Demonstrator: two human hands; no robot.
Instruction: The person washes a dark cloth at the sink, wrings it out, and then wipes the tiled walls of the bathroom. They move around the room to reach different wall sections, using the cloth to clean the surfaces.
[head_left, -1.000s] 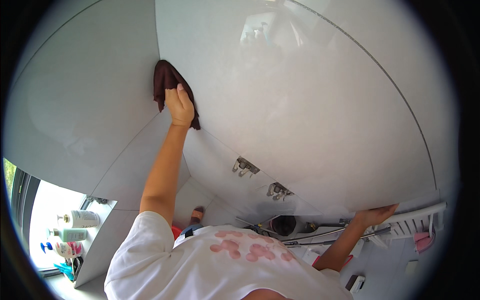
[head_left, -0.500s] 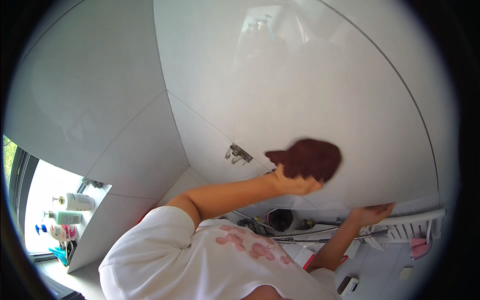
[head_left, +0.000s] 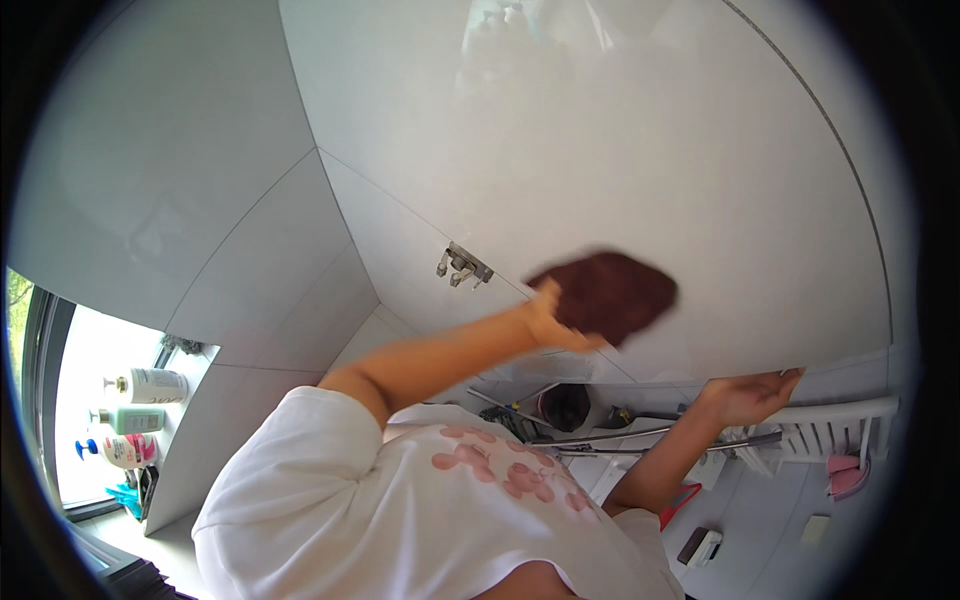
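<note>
A dark maroon cloth (head_left: 615,295) lies against the large pale glossy wall panel (head_left: 700,180), slightly blurred. My left hand (head_left: 562,322) holds it; the thumb shows at its near edge, while the cloth covers most of the fingers. Left of the cloth, a small metal fixture with hooks or valves (head_left: 464,266) is fixed to the panel. To the right, at the panel's lower edge, my right hand (head_left: 748,396) rests with its fingers extended along that edge. I see nothing held in it, though the fingers are partly hidden.
Several pump bottles (head_left: 140,418) stand on the window ledge at the left. Below the panel are metal rods (head_left: 640,440), a dark round bin-like container (head_left: 564,407) and a white slatted rack (head_left: 835,430). Pink slippers (head_left: 846,476) are at the far right.
My view has shifted, so the panel and fixture appear higher. The cloth sits slightly lower relative to the fixture and looks more spread. My right hand stays at the panel edge.
</note>
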